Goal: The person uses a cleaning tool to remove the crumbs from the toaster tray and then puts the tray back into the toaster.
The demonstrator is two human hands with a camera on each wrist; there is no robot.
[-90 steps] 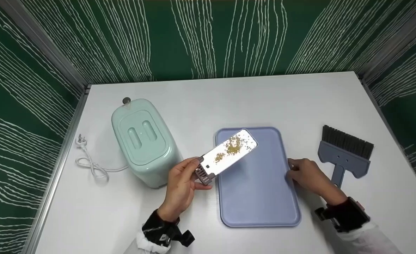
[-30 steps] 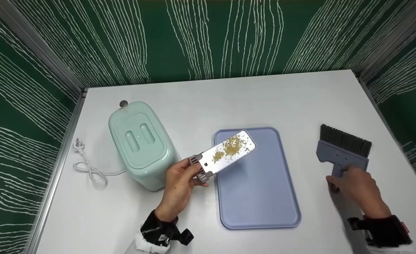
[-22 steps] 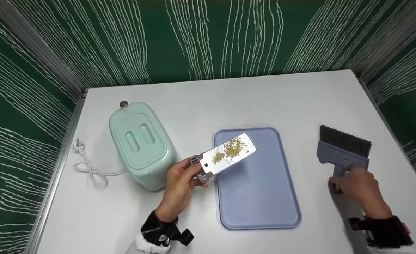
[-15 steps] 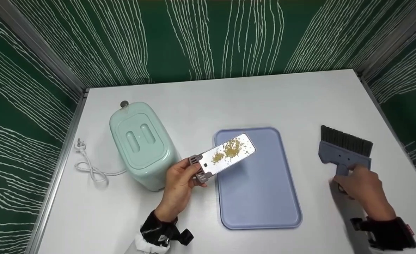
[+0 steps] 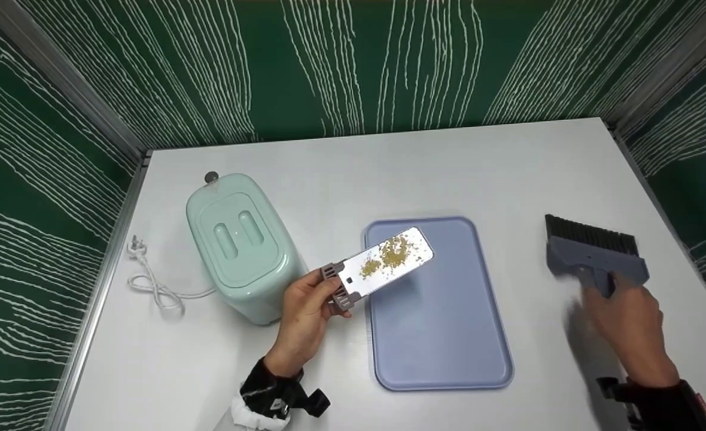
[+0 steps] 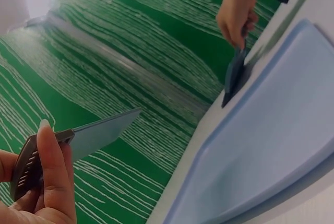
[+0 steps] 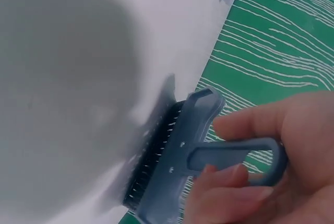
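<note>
two hands, two tools: one crumb tray in the left, one brush in the right

the left hand (image 5: 305, 320) is pinching one metal crumb tray (image 5: 383, 272) by its gray vented handle (image 5: 346, 298), thumb on top and fingers underneath. the metal plate is extending from the left fingertips toward the right hand (image 5: 628, 320), bearing two patches of golden crumbs (image 5: 393, 252), one larger and one smaller; the single crumbs are too many and too fine to count. one blue tray (image 5: 440, 335) is lying between the two hands, and the crumb tray is hanging above its left far portion, apart from it.

the right hand is gripping one blue-gray brush (image 5: 595, 257), its fingers curling around the looped handle (image 7: 235, 145). one row of black bristles (image 5: 592, 233) is pointing away from the right hand; whether the tips are touching the white table (image 5: 466, 173) i cannot tell. the brush is blurring slightly.

just left of the left hand and reaching beyond it, one mint-green toaster-like appliance (image 5: 242, 236) is standing, with two oblong recesses (image 5: 226, 239) on top and one dark round knob (image 5: 211, 177) at its far end. farther left of that hand, one white cord (image 5: 158, 287) is looping on the table, ending in one plug (image 5: 136, 244). two black wrist straps (image 5: 272, 386) are circling the wrists, one behind each hand.
</note>
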